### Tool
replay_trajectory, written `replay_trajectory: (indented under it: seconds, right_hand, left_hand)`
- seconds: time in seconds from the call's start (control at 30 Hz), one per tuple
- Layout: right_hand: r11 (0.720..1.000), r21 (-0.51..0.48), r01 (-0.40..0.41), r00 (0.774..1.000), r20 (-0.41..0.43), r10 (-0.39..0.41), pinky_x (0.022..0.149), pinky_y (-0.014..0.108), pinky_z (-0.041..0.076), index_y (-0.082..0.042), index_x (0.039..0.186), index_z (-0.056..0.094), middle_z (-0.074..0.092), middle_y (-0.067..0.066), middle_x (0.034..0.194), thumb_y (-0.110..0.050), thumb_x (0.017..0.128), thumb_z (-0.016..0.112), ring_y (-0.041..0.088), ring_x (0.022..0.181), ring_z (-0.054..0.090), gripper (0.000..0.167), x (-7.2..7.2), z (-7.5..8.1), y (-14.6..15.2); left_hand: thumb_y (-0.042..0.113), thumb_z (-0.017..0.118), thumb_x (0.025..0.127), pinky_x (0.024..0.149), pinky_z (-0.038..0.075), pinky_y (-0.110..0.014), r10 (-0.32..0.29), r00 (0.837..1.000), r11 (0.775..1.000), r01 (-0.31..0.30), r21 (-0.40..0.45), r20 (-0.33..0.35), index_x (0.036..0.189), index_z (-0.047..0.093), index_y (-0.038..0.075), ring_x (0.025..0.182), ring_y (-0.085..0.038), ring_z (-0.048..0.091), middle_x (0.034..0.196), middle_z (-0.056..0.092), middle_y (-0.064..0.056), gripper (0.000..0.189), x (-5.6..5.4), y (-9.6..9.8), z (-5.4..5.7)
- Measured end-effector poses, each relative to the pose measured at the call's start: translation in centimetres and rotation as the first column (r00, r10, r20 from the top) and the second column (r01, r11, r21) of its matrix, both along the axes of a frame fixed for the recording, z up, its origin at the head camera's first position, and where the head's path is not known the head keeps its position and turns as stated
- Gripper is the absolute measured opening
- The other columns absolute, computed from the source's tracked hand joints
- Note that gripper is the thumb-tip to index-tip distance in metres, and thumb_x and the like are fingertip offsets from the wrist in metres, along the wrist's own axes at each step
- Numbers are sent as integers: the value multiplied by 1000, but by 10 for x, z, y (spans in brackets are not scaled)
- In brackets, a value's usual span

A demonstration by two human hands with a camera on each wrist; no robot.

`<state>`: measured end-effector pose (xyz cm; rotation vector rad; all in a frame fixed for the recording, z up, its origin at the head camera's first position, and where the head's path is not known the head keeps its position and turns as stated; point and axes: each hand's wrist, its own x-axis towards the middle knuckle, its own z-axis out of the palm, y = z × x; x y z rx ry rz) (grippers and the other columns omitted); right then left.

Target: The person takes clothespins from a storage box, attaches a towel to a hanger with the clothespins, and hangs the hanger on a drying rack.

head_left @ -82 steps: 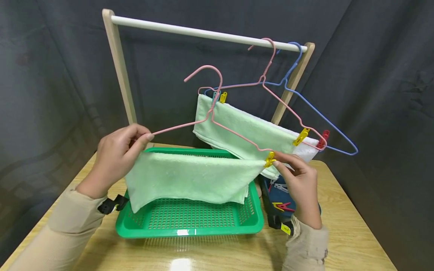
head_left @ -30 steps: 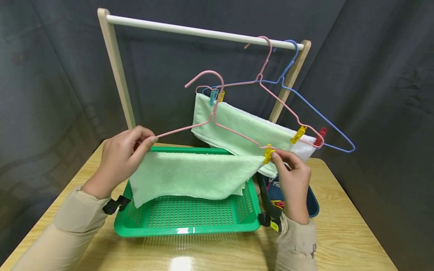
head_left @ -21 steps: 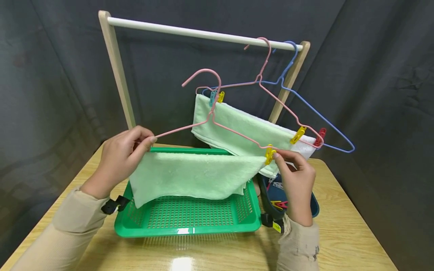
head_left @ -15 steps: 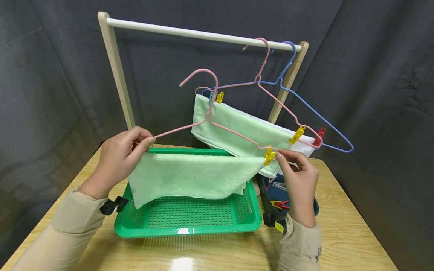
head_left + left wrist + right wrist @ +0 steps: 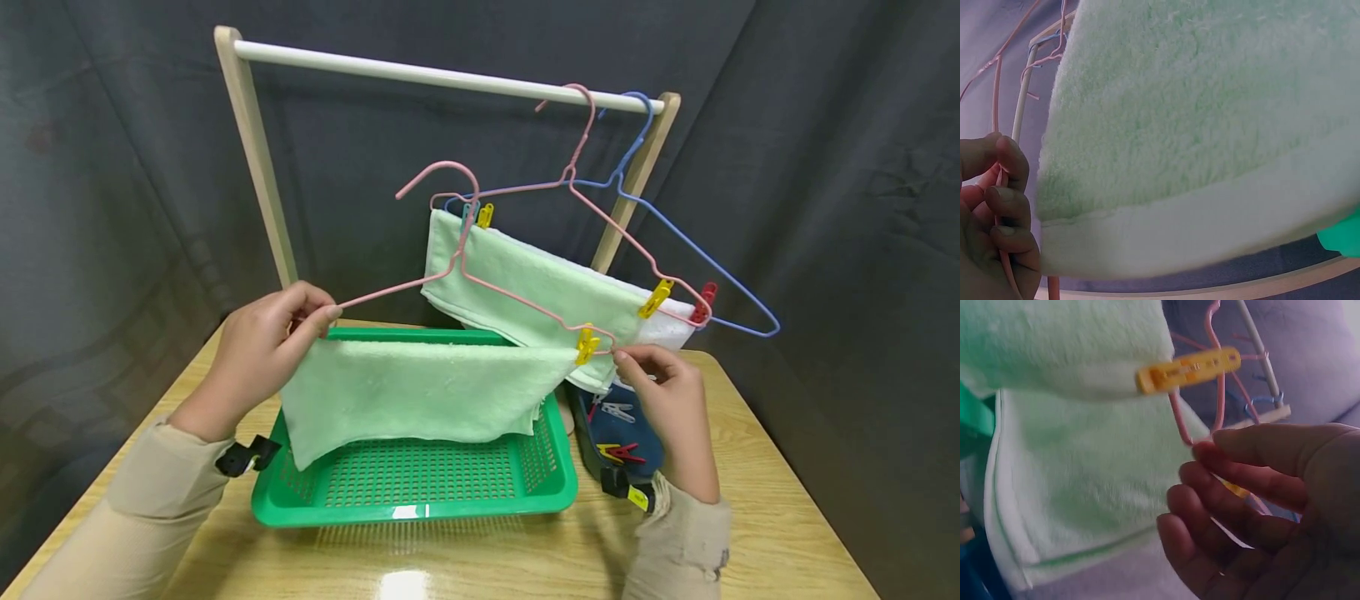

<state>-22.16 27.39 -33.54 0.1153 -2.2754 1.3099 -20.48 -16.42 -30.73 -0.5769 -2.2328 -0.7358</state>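
In the head view my left hand (image 5: 258,358) grips the left end of a pink wire clothes hanger (image 5: 393,289); the left wrist view shows fingers curled round the wire. A light green towel (image 5: 427,392) hangs from the hanger's lower wire. Near its right corner, a yellow clothespin (image 5: 587,344) clamps towel and wire together. My right hand (image 5: 667,408) pinches the hanger's looped right tip between thumb and index finger, just beyond the clothespin (image 5: 1188,369), which it does not touch. Whether a pin sits at the left corner is hidden by the left hand.
Under the towel stands a green basket (image 5: 416,514). Behind, a rack with a white rod (image 5: 420,77) carries another pink hanger (image 5: 622,225) and a blue hanger (image 5: 705,250) with pinned towels (image 5: 540,287). A dark blue bin (image 5: 626,429) with several clothespins is beside the right wrist.
The right hand has come off the yellow clothespin and shifted slightly right to the hanger's tip. The clothespin stays clamped on the towel. The left hand keeps its grip.
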Motion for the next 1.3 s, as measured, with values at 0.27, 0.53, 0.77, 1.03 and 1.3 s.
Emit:
replay_trajectory:
  seconds: [0.27,0.53,0.77,1.03,1.3]
  right_hand:
    - [999,19,29,987,160,-32,67,17,54,8,109,71,70,0,85,-20,99,69,1,71,62,30,-12,-8,18]
    - [999,41,0,956,293,-13,67,19,54,12,115,66,70,7,89,-18,101,64,3,71,62,34,-27,-18,31]
    - [998,67,8,940,339,-30,66,20,55,13,117,65,70,12,94,-18,102,61,5,72,62,34,-31,-27,39]
    - [984,172,-46,914,405,-28,66,23,56,13,118,63,67,25,104,-18,103,59,20,80,66,35,-36,-32,54]
    - [953,262,-155,845,535,-10,74,36,59,14,124,59,61,32,117,-14,103,58,35,92,66,35,-48,-32,64]
  left_hand:
    - [13,67,99,52,36,-25,-11,1000,1000,11,-11,-11,96,68,8,61,-6,46,75,60,6,5,-2,0,0]
    - [13,68,99,53,36,-25,-11,1000,1000,11,-6,-4,97,68,9,61,-6,46,75,61,6,5,-1,0,-1]
    - [11,67,99,52,37,-26,-19,999,1000,19,-5,29,99,68,9,62,-8,46,76,61,5,2,0,1,-1]
    - [12,66,100,53,38,-27,-6,999,999,8,-34,43,99,69,11,62,-8,48,77,63,5,4,-1,0,0]
    - [11,68,98,55,39,-28,-42,996,999,44,-29,80,101,68,10,63,-9,47,79,65,5,3,-3,4,3]
